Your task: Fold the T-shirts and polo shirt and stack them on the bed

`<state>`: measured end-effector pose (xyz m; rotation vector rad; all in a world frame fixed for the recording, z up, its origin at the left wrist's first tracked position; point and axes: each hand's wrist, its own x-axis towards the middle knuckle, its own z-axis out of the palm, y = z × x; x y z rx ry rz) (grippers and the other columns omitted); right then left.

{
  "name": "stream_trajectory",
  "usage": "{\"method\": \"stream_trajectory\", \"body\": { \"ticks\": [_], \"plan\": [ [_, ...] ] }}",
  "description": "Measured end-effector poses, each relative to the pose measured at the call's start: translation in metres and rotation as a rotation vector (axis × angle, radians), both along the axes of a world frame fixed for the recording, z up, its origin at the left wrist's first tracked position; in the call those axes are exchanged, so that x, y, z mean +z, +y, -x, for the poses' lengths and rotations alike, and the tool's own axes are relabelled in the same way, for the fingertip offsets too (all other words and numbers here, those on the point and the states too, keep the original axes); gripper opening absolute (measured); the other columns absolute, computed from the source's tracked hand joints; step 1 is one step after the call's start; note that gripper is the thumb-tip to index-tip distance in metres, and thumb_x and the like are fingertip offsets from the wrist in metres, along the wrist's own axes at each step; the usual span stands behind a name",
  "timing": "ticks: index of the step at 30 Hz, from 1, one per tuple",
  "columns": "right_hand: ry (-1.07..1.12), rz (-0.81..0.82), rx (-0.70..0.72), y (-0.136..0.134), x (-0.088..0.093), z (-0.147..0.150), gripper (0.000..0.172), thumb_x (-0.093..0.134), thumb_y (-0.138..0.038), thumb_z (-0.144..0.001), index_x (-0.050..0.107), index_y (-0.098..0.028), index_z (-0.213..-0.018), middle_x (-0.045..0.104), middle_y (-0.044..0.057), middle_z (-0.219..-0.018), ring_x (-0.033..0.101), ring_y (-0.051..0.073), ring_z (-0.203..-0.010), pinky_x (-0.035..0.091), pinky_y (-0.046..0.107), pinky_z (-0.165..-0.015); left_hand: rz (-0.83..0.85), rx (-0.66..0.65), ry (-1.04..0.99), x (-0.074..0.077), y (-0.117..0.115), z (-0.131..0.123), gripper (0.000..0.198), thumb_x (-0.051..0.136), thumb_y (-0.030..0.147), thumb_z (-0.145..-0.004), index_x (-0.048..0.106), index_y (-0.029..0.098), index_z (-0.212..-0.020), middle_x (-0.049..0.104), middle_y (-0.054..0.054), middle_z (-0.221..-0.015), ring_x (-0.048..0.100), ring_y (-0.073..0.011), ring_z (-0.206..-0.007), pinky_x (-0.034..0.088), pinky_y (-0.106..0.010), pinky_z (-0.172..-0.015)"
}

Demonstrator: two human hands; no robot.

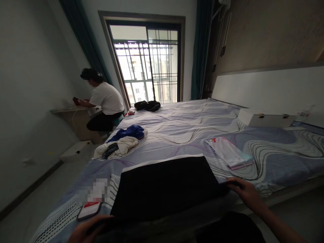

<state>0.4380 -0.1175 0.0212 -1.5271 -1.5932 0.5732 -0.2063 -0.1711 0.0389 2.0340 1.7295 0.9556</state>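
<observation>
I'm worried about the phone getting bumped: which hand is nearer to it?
Left. The left hand is just on the near side of the phone, holding the black cloth; the right hand holds the cloth's right side, across the cloth from the phone.

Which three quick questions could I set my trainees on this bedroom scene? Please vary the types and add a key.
1. True or false: the left hand and right hand both hold the black cloth.
2. Which of these lies nearest the left hand: A) dark bundle, B) phone, C) folded pale cloth?
3. Fill the gap: the seated person wears a ____ top.

Key: 1 true; 2 B; 3 white.
</observation>
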Motion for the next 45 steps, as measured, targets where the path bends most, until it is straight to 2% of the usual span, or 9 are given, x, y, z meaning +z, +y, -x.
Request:
{"method": "stream_trajectory", "body": {
  "ticks": [4,9,14,22,31,34,36,40,45],
  "plan": [
    [0.189,0.040,0.011,0.088,0.016,0.026,0.048,0.068,-0.065,-0.073,0.077,-0.019,-0.084,0.077,0.007,-0.083,0.069,0.027,-0.081,0.054,0.035,-0.078,0.053,0.240,-0.210,0.033,0.085,-0.029,0.056,0.065,0.073,-0.067,0.077,0.021,-0.084,0.079,-0.005,-0.083,0.072,-0.0275,-0.081,0.059,-0.033,-0.074],
    [0.277,0.186,0.102,0.172,-0.005,0.042,0.051,0.073,-0.066,-0.063,0.075,-0.016,-0.074,0.073,0.006,-0.071,0.066,0.024,-0.071,0.051,0.033,-0.067,0.300,0.135,-0.490,0.013,0.168,-0.034,0.069,0.071,0.079,-0.052,0.073,0.015,-0.078,0.076,-0.009,-0.075,0.071,-0.0281,-0.077,0.058,-0.037,-0.070],
    [0.360,0.244,0.059,0.194,-0.038,0.041,0.051,0.073,-0.065,-0.062,0.074,-0.016,-0.078,0.072,0.006,-0.073,0.067,0.025,-0.071,0.052,0.034,-0.066,0.558,0.156,-0.778,-0.012,0.189,-0.024,0.051,0.083,0.057,-0.060,0.072,0.015,-0.086,0.076,-0.009,-0.078,0.073,-0.0241,-0.072,0.060,-0.034,-0.069],
    [0.534,0.397,-0.009,0.210,-0.035,0.040,0.045,0.079,-0.057,-0.060,0.073,-0.017,-0.081,0.073,0.007,-0.073,0.068,0.023,-0.069,0.054,0.034,-0.066,0.737,0.290,-1.055,-0.001,0.204,-0.029,0.012,0.074,0.023,-0.078,0.068,0.016,-0.085,0.076,-0.009,-0.079,0.075,-0.0224,-0.074,0.063,-0.033,-0.071],
    [0.308,0.401,-0.142,0.217,-0.032,0.042,0.036,0.079,-0.052,-0.062,0.068,-0.018,-0.069,0.066,0.004,-0.059,0.064,0.023,-0.065,0.051,0.034,-0.063,0.540,0.517,-0.439,0.018,0.214,-0.050,0.031,0.066,0.039,-0.079,0.071,0.013,-0.094,0.075,-0.016,-0.091,0.070,-0.0369,-0.104,0.056,-0.049,-0.092],
    [-0.002,0.360,-0.317,0.215,-0.006,0.059,0.029,0.075,-0.041,-0.068,0.072,-0.017,-0.085,0.072,0.009,-0.077,0.069,0.030,-0.084,0.051,0.039,-0.080,0.197,0.545,-0.128,0.024,0.207,-0.083,0.042,0.058,0.038,-0.083,0.067,0.012,-0.115,0.067,-0.021,-0.122,0.054,-0.0405,-0.128,0.040,-0.057,-0.110],
    [-0.181,0.257,-0.369,0.204,0.009,0.090,0.041,0.069,-0.033,-0.075,0.071,-0.016,-0.111,0.072,0.016,-0.109,0.062,0.035,-0.112,0.044,0.044,-0.099,-0.082,0.367,0.138,0.019,0.195,-0.119,0.049,0.048,0.037,-0.090,0.060,0.012,-0.130,0.058,-0.020,-0.138,0.047,-0.0355,-0.136,0.034,-0.053,-0.116],
    [-0.504,-0.004,0.033,0.153,0.007,0.184,0.062,0.053,-0.036,-0.090,0.044,-0.022,-0.150,0.039,0.009,-0.158,0.030,0.035,-0.146,0.012,0.054,-0.121,-0.105,-0.080,0.392,-0.016,0.167,-0.187,0.054,0.038,0.041,-0.098,0.047,0.022,-0.148,0.042,-0.010,-0.158,0.031,-0.0297,-0.149,0.030,-0.050,-0.119],
    [-0.570,0.105,0.265,0.103,-0.025,0.230,0.067,0.047,-0.051,-0.094,0.034,-0.030,-0.156,0.019,0.001,-0.167,0.012,0.034,-0.153,-0.001,0.059,-0.120,0.081,-0.085,0.562,-0.042,0.153,-0.189,0.057,0.040,0.051,-0.097,0.036,0.039,-0.152,0.026,-0.002,-0.166,0.022,-0.0311,-0.153,0.019,-0.060,-0.121]
  ]
}}
